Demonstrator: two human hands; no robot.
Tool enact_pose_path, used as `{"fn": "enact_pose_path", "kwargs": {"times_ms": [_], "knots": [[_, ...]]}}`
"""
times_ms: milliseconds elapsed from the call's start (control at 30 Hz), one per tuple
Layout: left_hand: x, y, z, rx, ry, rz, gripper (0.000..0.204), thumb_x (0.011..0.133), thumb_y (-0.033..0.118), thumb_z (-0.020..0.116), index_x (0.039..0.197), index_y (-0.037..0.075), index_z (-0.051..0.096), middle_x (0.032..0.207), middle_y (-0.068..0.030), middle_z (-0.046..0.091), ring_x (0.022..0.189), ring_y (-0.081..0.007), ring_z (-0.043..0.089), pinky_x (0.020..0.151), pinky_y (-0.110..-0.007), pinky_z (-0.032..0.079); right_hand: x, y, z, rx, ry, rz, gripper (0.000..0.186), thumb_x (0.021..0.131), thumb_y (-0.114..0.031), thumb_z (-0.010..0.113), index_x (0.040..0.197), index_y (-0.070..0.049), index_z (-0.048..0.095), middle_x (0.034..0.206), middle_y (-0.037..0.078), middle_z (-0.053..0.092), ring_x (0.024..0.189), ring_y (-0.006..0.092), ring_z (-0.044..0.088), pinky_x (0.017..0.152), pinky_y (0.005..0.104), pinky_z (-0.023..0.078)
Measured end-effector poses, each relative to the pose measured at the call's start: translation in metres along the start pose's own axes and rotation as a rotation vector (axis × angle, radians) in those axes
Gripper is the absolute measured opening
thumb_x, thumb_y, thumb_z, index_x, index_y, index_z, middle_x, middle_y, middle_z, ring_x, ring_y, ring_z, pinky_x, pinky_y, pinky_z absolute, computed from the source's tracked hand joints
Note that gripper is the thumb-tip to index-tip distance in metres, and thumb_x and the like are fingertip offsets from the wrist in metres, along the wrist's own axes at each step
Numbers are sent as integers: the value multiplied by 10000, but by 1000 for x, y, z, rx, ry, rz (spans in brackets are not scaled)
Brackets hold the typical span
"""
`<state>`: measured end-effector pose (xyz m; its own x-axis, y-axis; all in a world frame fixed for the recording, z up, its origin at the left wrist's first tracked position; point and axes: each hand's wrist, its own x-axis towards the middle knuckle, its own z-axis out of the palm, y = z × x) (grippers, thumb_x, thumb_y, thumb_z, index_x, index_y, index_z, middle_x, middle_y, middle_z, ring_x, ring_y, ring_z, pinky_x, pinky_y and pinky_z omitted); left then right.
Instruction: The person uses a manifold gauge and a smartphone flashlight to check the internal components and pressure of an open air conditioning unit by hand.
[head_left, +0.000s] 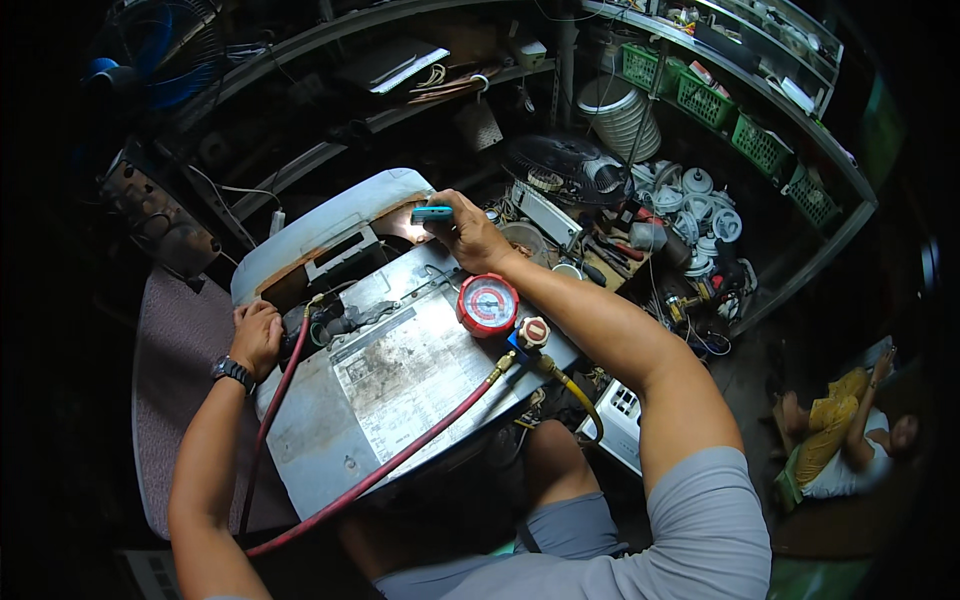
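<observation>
In front of me stands a worn metal appliance (300, 430), apparently an air-conditioner unit, with a stained label on its panel and a rusty pale-blue cover (340, 215) at its far side. My right hand (470, 232) grips a thin teal phone (433, 214) whose light shines onto the rusty part. My left hand (258, 335), wearing a dark watch, is curled over the unit's left edge near a fitting. A red pressure gauge (487, 305) with a valve knob (533, 332) rests on the panel's right side. From it run a red hose (400, 455) and a yellow hose (582, 400).
A padded board (190, 400) stands at the left. Tools (610, 255), white plastic parts (700, 205), a fan (565, 170) and a white bucket (620, 110) crowd the far right. Green baskets (705, 98) line a shelf. Another person (850, 440) sits at the lower right.
</observation>
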<state>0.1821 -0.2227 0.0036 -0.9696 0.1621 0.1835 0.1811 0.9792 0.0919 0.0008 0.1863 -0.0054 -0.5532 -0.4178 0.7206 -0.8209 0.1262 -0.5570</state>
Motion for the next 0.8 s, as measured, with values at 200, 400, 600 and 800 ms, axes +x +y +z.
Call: {"fn": "enact_pose_path", "kwargs": {"times_ms": [200, 400, 600, 800], "knots": [[-2, 0, -2, 10, 3, 1, 282, 982, 207, 445, 909, 31, 652, 1031, -131, 654, 1198, -300, 536, 1084, -497, 287, 1, -2, 0, -28, -32, 31, 368, 941, -14, 679, 1263, -104, 523, 1155, 149, 584, 1026, 342, 650, 907, 401, 536], [-3, 10, -5, 19, 37, 29, 247, 975, 183, 455, 920, 39, 649, 1052, -130, 637, 1203, -302, 538, 1100, -491, 292, -1, -6, 1, -227, 35, -103, 432, 834, 30, 599, 1232, -139, 592, 1231, 154, 548, 1141, 402, 584, 939, 470, 521], [2, 28, -22, -38, 81, 24, 156, 911, 109, 528, 983, 39, 648, 1047, -123, 626, 1206, -322, 557, 1106, -508, 317, 3, -9, -6, -205, 20, -31, 394, 824, 44, 611, 1193, -93, 600, 1259, 202, 548, 1116, 434, 575, 946, 487, 513], [10, 42, -36, -169, 221, -15, 276, 763, 14, 606, 1038, 21, 625, 1039, -188, 598, 1036, -402, 567, 965, -497, 447, 10, -12, -12, -202, -17, 67, 438, 783, 79, 667, 1178, -107, 628, 1255, 196, 561, 1079, 421, 603, 928, 462, 529]]}}
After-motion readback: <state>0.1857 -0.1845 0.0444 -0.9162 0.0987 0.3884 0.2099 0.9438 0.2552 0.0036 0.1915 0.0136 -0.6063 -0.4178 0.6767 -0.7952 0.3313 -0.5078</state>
